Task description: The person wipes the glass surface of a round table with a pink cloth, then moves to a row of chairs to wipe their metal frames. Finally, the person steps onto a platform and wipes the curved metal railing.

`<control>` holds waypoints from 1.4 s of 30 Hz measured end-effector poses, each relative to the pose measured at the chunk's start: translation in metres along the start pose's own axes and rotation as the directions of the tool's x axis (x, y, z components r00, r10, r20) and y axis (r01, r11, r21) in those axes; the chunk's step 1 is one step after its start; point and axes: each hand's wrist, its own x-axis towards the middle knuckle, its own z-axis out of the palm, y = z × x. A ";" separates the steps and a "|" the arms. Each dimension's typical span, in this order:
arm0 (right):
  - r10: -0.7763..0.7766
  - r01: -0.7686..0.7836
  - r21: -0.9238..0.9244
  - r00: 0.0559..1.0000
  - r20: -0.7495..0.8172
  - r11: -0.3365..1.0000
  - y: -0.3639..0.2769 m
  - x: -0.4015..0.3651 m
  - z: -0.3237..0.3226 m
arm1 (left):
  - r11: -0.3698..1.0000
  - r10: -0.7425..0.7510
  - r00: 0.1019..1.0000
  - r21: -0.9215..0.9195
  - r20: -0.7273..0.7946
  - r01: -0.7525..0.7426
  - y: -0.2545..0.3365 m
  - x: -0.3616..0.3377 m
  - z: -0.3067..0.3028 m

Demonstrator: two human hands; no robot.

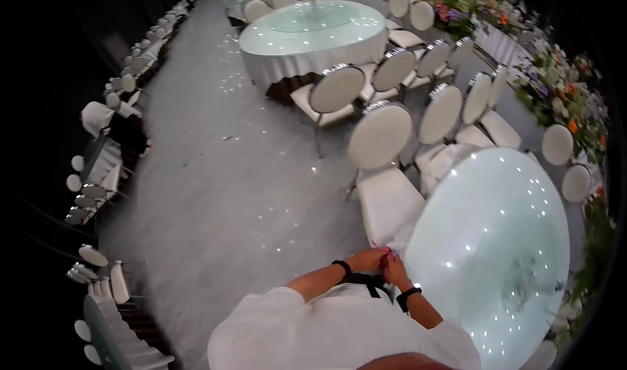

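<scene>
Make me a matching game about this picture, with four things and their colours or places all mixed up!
1. Small red thing
2. Band on left wrist
3. Nearest chair
4. Flowers

A. Creamy white
B. Upper right of picture
C. Where left hand and right hand meet
D. Black

Pairs: 1-C, 2-D, 3-A, 4-B

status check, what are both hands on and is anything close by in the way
Left hand and right hand together at small red item, grips unclear. White chair just ahead. Round table close on the right.
</scene>
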 end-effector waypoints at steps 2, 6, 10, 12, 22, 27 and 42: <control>-0.172 0.168 0.050 0.981 0.087 0.985 -0.026 0.058 -0.012 | 0.985 0.105 0.954 -0.101 -0.280 -0.138 -0.062 0.007 -0.018; -0.211 0.201 0.109 0.974 0.087 0.973 -0.070 0.142 -0.015 | 0.987 -0.086 0.903 -0.159 -0.422 0.020 -0.053 0.002 -0.116; -0.244 0.262 0.228 0.964 -0.105 0.938 -0.113 0.218 -0.025 | 0.996 -0.094 0.776 -0.059 -0.623 0.073 -0.068 0.030 -0.203; -0.201 0.228 0.238 0.971 -0.130 0.944 -0.126 0.247 -0.035 | 0.990 -0.139 0.740 -0.096 -0.658 0.101 -0.071 0.050 -0.243; -0.170 0.258 0.057 0.770 -0.614 0.964 -0.167 0.483 -0.152 | 0.960 0.278 0.709 0.217 -0.649 -0.177 -0.141 0.171 -0.420; 0.067 -0.074 0.016 0.770 -0.634 0.997 -0.182 0.527 -0.140 | 0.984 0.172 0.937 0.103 -0.305 -0.147 -0.184 0.203 -0.452; 0.252 -0.305 0.097 0.524 -0.813 0.947 -0.160 0.551 -0.164 | 0.951 0.163 0.946 -0.212 -0.281 -0.227 -0.122 0.244 -0.473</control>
